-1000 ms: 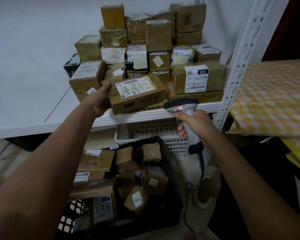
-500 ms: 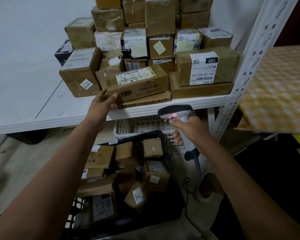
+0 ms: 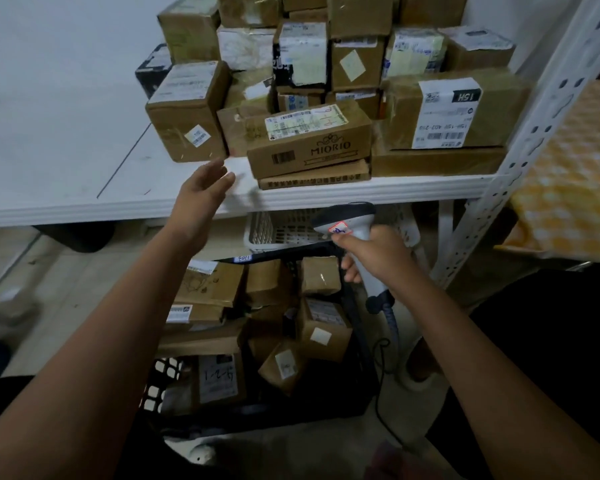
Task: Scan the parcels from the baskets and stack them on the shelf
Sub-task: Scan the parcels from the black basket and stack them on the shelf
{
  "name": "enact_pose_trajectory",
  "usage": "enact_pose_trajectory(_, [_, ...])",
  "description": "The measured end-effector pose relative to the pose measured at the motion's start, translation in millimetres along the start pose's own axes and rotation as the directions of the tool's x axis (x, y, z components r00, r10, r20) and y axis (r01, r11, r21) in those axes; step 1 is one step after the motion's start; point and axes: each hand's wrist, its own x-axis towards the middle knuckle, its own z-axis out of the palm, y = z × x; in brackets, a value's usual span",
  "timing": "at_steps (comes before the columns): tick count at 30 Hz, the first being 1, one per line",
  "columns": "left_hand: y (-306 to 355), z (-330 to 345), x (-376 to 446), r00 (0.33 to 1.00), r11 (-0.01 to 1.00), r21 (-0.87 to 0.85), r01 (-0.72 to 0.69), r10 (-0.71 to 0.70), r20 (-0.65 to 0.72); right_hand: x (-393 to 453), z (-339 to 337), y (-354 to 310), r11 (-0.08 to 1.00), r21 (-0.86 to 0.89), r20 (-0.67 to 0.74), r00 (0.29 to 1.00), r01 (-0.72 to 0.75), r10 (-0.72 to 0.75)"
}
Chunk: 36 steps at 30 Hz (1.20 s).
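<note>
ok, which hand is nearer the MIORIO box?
Left. The left hand is open just off the MIORIO box, at its lower-left corner, not touching. The right hand is below the shelf, gripping the scanner.

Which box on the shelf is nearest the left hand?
The plain box with a small sticker, just above the left hand; the MIORIO box sits further right.

Brown cardboard parcels [image 3: 309, 147] with white labels are stacked on a white shelf [image 3: 361, 192]; a yellow-and-white checked cloth [image 3: 565, 188] is seen right, a black basket [image 3: 357, 341] near.
</note>
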Motion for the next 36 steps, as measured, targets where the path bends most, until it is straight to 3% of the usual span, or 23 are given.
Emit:
enact_pose_trajectory(5, [-41, -43, -55, 0.997, 0.994, 0.076, 0.075, -0.073, -0.026, -7, 38, 8, 0.994, -0.105, 0.092, 0.996, -0.01, 0.019])
enact_pose_trajectory(9, [-99, -64, -85, 0.978, 0.946, 0.254, 0.2, -0.178, -0.109, -8, 64, 12, 0.982, -0.189, 0.148, 0.989, 0.003, 0.025])
enact_pose_trajectory(11, [-125, -69, -97, 0.973, 0.89, 0.393, 0.231, -0.219, -0.078, -6, 75, 10, 0.973, -0.232, 0.172, 0.984, -0.003, 0.044])
enact_pose_trajectory(15, [-160, -70, -109, 0.924, 0.638, 0.761, 0.12, -0.352, 0.149, -6, 97, 7, 0.967, -0.255, 0.202, 0.976, -0.027, 0.08])
enact_pose_trajectory(19, [-185, -70, -111, 0.825, 0.299, 0.939, -0.172, -0.476, 0.303, -2, 112, 15, 0.963, -0.263, 0.207, 0.971, -0.059, 0.116])
enact_pose_trajectory(22, [-198, -73, -110, 0.829, 0.239, 0.936, -0.258, -0.443, 0.341, 2, 117, 22, 0.957, -0.277, 0.208, 0.968, -0.081, 0.142])
enact_pose_trajectory(28, [-192, -67, -107, 0.888, 0.208, 0.937, -0.279, -0.314, 0.334, 9, 118, 33, 0.947, -0.297, 0.197, 0.963, -0.122, 0.186])
enact_pose_trajectory(30, [-177, -64, -102, 0.889, 0.238, 0.935, -0.262, -0.317, 0.33, 10, 115, 34, 0.945, -0.299, 0.186, 0.963, -0.132, 0.193])
enact_pose_trajectory(31, [-166, -63, -99, 0.901, 0.298, 0.927, -0.225, -0.298, 0.315, 11, 113, 34, 0.947, -0.295, 0.178, 0.966, -0.131, 0.189])
enact_pose_trajectory(33, [-144, -62, -93, 0.944, 0.52, 0.848, -0.101, -0.219, 0.247, 10, 106, 35, 0.953, -0.279, 0.145, 0.975, -0.12, 0.165])
enact_pose_trajectory(36, [-118, -62, -90, 0.987, 0.859, 0.497, 0.122, -0.158, 0.03, 8, 94, 36, 0.963, -0.254, 0.058, 0.992, -0.09, 0.108])
